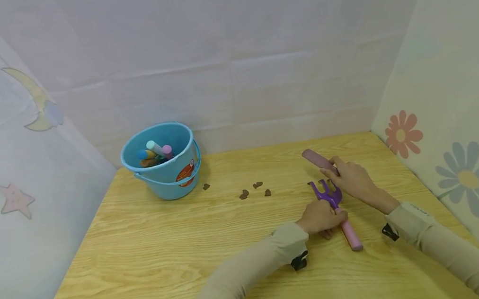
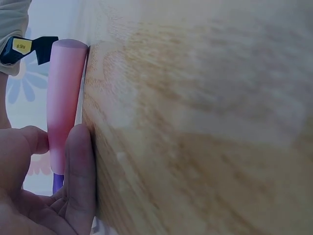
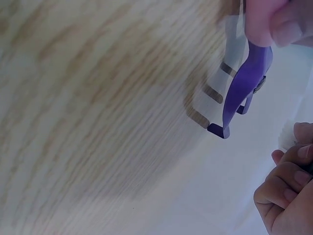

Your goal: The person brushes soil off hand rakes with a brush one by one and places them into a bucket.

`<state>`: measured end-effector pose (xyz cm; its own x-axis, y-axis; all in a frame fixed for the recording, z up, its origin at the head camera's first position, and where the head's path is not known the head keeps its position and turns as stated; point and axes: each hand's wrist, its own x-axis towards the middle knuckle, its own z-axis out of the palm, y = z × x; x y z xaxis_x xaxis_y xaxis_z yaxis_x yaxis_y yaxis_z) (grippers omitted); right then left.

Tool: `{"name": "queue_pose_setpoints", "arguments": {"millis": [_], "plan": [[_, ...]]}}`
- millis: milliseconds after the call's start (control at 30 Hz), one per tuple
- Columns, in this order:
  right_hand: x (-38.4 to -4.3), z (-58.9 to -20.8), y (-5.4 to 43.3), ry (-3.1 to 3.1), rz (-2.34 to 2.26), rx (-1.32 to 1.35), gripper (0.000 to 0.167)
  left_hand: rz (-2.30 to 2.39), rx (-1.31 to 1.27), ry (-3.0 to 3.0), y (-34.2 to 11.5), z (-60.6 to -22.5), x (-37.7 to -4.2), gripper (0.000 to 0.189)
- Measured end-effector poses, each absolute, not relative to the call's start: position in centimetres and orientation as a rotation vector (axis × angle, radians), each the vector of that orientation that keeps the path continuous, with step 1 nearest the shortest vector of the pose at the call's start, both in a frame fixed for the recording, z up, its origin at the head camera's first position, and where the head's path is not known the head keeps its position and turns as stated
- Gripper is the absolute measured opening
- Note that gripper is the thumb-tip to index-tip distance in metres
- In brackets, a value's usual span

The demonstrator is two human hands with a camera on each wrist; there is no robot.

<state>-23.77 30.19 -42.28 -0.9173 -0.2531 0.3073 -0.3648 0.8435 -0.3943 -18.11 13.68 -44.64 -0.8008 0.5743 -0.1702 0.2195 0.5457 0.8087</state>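
In the head view my left hand (image 1: 321, 217) pinches the pink handle of a small purple hand rake (image 1: 351, 237) between thumb and fingers. The rake's tines point toward the back wall; the right wrist view shows the purple rake head (image 3: 244, 81) with its tine tips right at the tabletop. The left wrist view has the pink handle (image 2: 66, 93) close beside the wood. My right hand (image 1: 353, 177), just behind the rake, grips a mauve stick-like handle (image 1: 317, 158) that juts up and left. Its other end is hidden by my curled fingers (image 3: 281, 183).
A light blue bucket (image 1: 167, 186) stands at the back left, holding several colored rods (image 1: 156, 148). Several small dark brown pieces (image 1: 244, 194) lie scattered across the wooden table (image 1: 154, 252). Cloth walls (image 1: 235, 97) enclose the back and both sides.
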Motion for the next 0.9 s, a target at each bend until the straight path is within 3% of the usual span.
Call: {"name": "queue_pose_setpoints", "arguments": {"millis": [900], "plan": [[-23.76, -42.2, 30.12, -2.797, 0.635, 0.49, 0.043, 1.281, 0.445, 2.247, 13.97, -44.38, -18.33, 0.039]]}}
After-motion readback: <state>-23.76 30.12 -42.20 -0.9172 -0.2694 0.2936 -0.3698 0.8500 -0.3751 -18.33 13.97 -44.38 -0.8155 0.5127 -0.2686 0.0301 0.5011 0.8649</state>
